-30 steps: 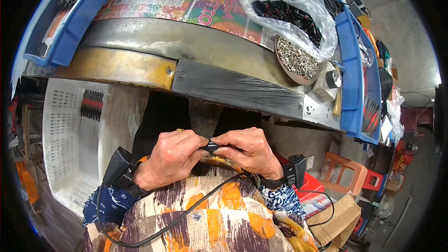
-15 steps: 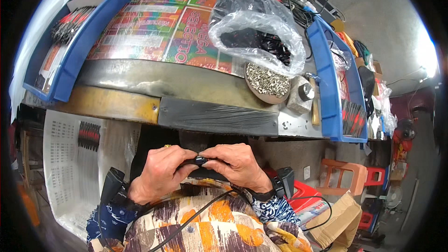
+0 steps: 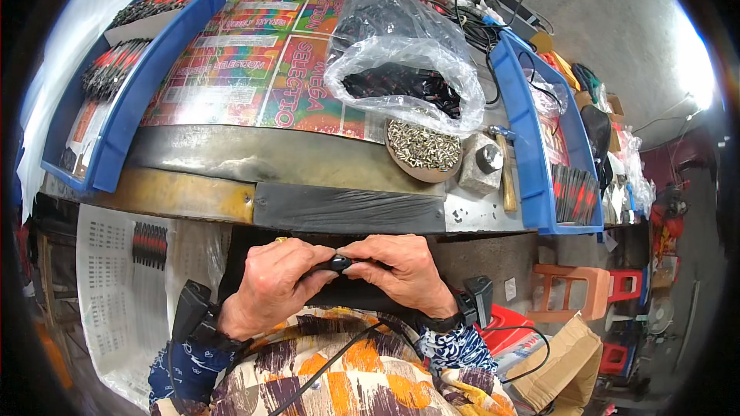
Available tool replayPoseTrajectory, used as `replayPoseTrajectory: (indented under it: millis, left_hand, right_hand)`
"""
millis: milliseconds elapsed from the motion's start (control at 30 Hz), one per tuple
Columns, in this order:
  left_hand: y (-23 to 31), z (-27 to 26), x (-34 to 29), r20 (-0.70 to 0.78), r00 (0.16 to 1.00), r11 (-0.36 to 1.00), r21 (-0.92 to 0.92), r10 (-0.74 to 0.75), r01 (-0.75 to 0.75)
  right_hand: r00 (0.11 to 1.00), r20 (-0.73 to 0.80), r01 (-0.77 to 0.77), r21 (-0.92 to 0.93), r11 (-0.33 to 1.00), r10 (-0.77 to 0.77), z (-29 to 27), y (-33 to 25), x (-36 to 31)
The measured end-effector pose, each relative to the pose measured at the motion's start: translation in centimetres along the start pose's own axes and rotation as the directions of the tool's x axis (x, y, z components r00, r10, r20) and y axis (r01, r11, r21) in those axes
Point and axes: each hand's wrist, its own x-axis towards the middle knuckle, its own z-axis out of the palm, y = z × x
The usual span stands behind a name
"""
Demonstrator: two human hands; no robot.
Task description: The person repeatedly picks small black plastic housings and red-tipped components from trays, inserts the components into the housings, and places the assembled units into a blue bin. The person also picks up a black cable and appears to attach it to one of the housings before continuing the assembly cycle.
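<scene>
Bare grey metal fronts the workbench (image 3: pixel 308 158) beyond your hands. You pinch one small glossy black piece (image 3: pixel 339 263) between thumb and forefinger of your left hand (image 3: pixel 270 281) and right hand (image 3: pixel 402 271), which partly hide it; the remaining fingers curl inward. Counting around them: one long blue plastic bin (image 3: pixel 150 92) ahead and left of your left hand, a second blue plastic bin (image 3: pixel 532 162) ahead and right of your right hand. Ahead of your right hand come one clear plastic bag (image 3: pixel 362 54) of black pieces (image 3: pixel 401 88), one round brown bowl (image 3: pixel 420 172) of silvery pins (image 3: pixel 424 145), one grey block (image 3: pixel 476 177) and one wooden-handled hammer (image 3: pixel 509 185). One white perforated plastic basket (image 3: pixel 112 323) sits left of your left hand. Your forearms angle inward, knuckles up, the two hands nearly meeting.
</scene>
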Motion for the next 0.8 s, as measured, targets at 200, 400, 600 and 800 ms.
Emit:
replayPoseTrajectory:
  millis: [200,400,600,800]
  left_hand:
    - [0.4,0.3,1.1,-0.049,0.999,0.999,0.03,-0.016,0.017]
    - [0.2,-0.1,1.7,-0.062,0.997,0.998,0.046,-0.04,0.043]
    - [0.2,-0.2,2.0,-0.069,0.997,0.997,0.064,-0.036,0.04]
    - [0.3,-0.7,2.2,-0.059,0.997,0.994,0.094,-0.049,0.055]
  right_hand:
    - [0.998,-0.056,-0.013,-0.15,0.989,0.004,-2.6,-0.7,0.4]
    - [0.913,-0.337,-0.055,-0.657,0.752,-0.228,-5.1,1.1,1.9]
    - [0.92,-0.307,-0.076,-0.751,0.656,-0.245,-5.5,2.5,2.4]
    - [0.924,-0.304,-0.077,-0.742,0.666,-0.231,-5.3,2.9,2.7]
